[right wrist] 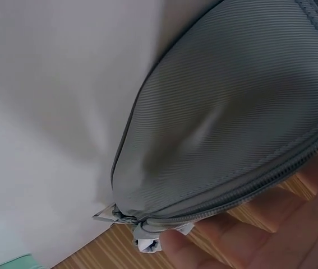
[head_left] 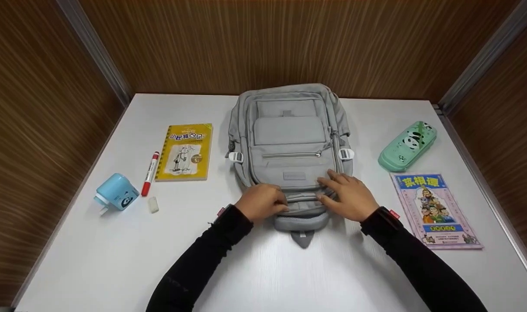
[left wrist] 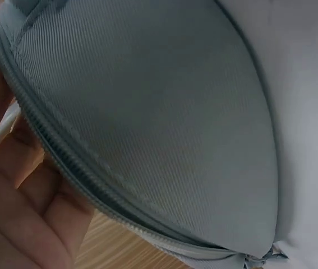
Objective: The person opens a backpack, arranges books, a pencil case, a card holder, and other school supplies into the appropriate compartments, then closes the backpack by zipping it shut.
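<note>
A grey backpack (head_left: 289, 164) lies in the middle of the white table, its front pocket and small label facing up. At its near end my left hand (head_left: 263, 201) grips the edge with curled fingers. My right hand (head_left: 348, 195) rests on the right side of the near end, fingers spread and fairly straight. In the left wrist view the left hand (left wrist: 30, 190) is at a curved zipper edge of the backpack (left wrist: 159, 123). The right wrist view has the fingers of the right hand (right wrist: 271, 230) along the zipper on the other side of the backpack (right wrist: 226, 117).
Left of the backpack lie a yellow spiral-edged book (head_left: 184, 151), a red-capped marker (head_left: 150, 173), a small whitish eraser (head_left: 153, 204) and a blue panda-printed bottle-like item (head_left: 117, 192). On the right are a green panda pencil case (head_left: 408, 146) and a pink comic-style book (head_left: 437, 212). Wood-patterned panels surround the table.
</note>
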Motion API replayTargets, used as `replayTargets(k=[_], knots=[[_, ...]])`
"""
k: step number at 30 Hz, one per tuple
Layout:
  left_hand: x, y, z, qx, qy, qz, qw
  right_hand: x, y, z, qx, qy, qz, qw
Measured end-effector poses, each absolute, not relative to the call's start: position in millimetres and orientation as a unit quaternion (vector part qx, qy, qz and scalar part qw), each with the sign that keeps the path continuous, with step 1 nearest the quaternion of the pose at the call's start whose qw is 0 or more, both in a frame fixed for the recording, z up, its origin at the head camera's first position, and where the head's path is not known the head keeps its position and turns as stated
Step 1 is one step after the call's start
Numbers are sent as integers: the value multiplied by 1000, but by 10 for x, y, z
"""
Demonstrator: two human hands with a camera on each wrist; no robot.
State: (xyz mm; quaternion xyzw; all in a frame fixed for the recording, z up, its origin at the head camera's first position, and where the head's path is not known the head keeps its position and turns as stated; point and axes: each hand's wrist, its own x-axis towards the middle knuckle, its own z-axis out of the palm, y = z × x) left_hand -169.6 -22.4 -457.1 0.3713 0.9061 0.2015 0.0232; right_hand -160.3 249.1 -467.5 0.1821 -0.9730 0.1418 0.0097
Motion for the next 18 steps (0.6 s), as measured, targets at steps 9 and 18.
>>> replayTargets(k=[9, 18], knots=[[-1689, -200, -4597, 391, 898, 189, 75, -1608, 2481, -4674, 187, -972, 140, 4], [-1693, -132, -4558, 421, 883, 173, 114, -1605, 2462, -4679, 192, -972, 137, 2]])
